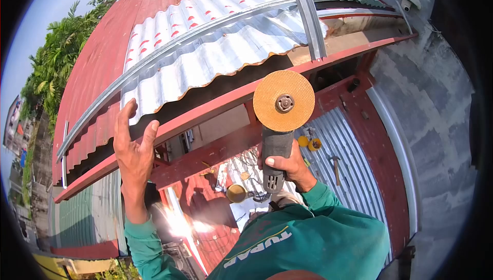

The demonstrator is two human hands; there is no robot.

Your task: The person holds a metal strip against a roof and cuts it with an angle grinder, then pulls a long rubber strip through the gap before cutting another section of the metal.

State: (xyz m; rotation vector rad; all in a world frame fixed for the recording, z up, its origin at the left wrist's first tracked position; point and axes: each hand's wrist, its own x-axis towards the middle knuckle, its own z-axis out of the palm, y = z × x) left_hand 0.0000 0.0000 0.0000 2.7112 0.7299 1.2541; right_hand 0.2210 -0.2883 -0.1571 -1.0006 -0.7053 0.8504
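Observation:
An angle grinder (276,149) with a tan cutting disc (272,86) is in my right hand (295,164), its disc pointing up toward the roof edge. Whether the disc spins cannot be told. My left hand (134,144) is raised with fingers and thumb apart, holding nothing. It is nearest the left end of a shiny corrugated metal sheet (205,69) and the red steel beam (200,109). A galvanized metal strip (174,46) runs across the sheet above both hands. The sheet's lower edge is wavy and brownish.
Below lie a hammer (336,169), a round tin (236,193), yellow round items (309,142) and corrugated sheeting (344,151). An upright metal channel (308,18) crosses the roof edge. A grey wall (436,110) stands right; trees (56,69) grow left. Bright glare shows lower left.

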